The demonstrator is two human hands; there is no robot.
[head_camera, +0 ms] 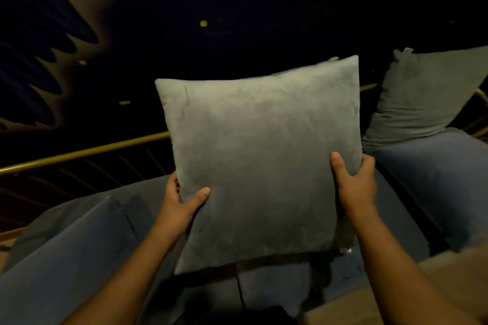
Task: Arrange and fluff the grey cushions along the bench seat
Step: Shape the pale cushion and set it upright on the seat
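Note:
A square grey cushion (261,155) fills the middle of the head view, held upright above the blue-grey bench seat (266,290). My left hand (182,203) grips its lower left edge, thumb on the front face. My right hand (356,179) grips its right edge, thumb in front and fingers behind. A corner of another grey cushion (331,59) peeks out just behind its top right. One more grey cushion (425,95) leans at the right, resting on a blue back pad.
A blue bolster pad (68,253) lies at the left and another blue pad (443,177) at the right. A gold rail (87,152) runs behind the bench, with dark space beyond. A wooden table edge (449,266) shows at lower right.

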